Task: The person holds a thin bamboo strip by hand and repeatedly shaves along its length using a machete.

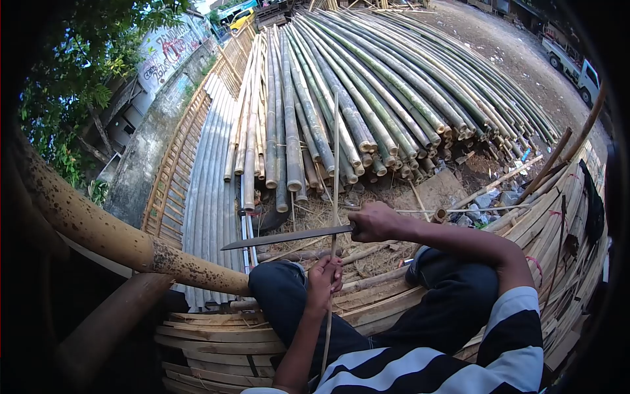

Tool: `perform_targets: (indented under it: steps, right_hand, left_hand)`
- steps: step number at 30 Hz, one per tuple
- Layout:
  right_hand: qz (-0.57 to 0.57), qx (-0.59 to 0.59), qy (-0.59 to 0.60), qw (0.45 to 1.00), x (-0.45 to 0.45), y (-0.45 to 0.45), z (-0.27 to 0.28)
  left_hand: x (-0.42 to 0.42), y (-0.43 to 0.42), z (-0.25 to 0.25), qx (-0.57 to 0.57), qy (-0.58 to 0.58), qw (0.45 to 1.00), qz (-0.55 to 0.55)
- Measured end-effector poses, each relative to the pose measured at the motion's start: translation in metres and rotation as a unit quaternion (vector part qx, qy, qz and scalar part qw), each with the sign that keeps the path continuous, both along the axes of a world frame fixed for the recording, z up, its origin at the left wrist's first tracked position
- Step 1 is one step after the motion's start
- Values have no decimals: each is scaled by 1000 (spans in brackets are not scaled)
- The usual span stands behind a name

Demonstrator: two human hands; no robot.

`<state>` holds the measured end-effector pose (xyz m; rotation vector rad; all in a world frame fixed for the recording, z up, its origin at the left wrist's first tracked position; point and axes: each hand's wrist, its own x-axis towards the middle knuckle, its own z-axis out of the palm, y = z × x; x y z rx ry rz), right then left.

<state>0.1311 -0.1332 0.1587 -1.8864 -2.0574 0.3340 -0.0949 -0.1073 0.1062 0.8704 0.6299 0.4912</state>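
Note:
My right hand is closed round the handle of a long machete, its blade pointing left and lying nearly level. The blade crosses a thin bamboo strip that stands upright in front of me; whether the two touch, I cannot tell. Just below the blade, my left hand is wrapped round the same strip. The strip's lower end runs down toward my lap between my bent legs.
A large stack of bamboo poles fills the ground ahead. Split bamboo slats lie beneath and beside me. A thick bamboo pole slants across the left. Corrugated sheets and a bamboo fence stand beyond; a truck is parked far right.

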Motion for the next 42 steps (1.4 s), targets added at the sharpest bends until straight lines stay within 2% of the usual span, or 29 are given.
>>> perform_targets:
  steps: [5,7,8,9,11,13,14,16,18,19,20,22,24,26,28,30,31,34,38,39,42]
  right_hand:
    - [-15,-4,-39,999,3,13,-10]
    - [-154,-5,-30,988,41,25,-25]
    - [-207,-65,28,976,58,26,-24]
    - [-255,-50,35,965,68,21,-22]
    - [-295,-47,45,953,88,14,-34]
    - [-349,-42,97,931,94,3,-38]
    - [-348,-47,91,932,96,-2,-50]
    - [-300,-40,154,941,87,-11,-59]
    - [-260,-75,108,957,69,-16,-53]
    - [-205,-43,88,974,61,-18,-54]
    - [-168,-67,45,982,53,-18,-54]
    - [-76,-42,-18,996,34,-14,-46]
    - [-17,-72,-23,997,20,-7,-36]
    - [-7,-54,-25,998,30,2,-48]
    - [-137,0,6,991,55,10,-65]
    - [-280,-43,95,954,81,14,-56]
    - [-302,-34,103,947,95,16,-60]
    - [-348,-30,95,932,111,7,-63]
    - [-234,-48,120,964,71,-7,-76]
    - [-177,-19,81,981,56,-11,-68]
    - [-61,-62,-27,996,32,-7,-55]
  left_hand:
    - [-7,-8,5,8,-5,1000,16]
    - [-16,-15,4,45,28,999,8]
    - [-16,-14,5,49,28,998,7]
    - [-15,-15,5,33,22,999,-3]
    - [-14,-18,-7,-42,-9,999,-24]
    - [-13,-18,-21,-59,-16,997,-36]
    - [-10,-17,-26,-79,-22,996,-43]
    - [-3,-12,-26,-78,-18,996,-51]
    - [5,-9,-24,-58,4,998,-32]
    - [9,-7,-18,-40,23,999,-28]
    - [14,-7,-15,-40,20,999,-27]
    - [21,-3,-11,25,66,997,-35]
    - [20,-2,-10,37,74,996,-36]
    - [12,-8,-4,75,89,993,-17]
    - [-3,-19,1,105,106,989,-16]
    - [-13,-28,5,100,108,989,-27]
    - [-14,-31,8,53,91,994,-26]
    - [-14,-25,1,22,93,995,-33]
    - [0,-13,-2,29,78,996,-17]
    - [4,-10,-2,42,88,995,-13]
    - [9,-10,-5,34,86,996,-19]
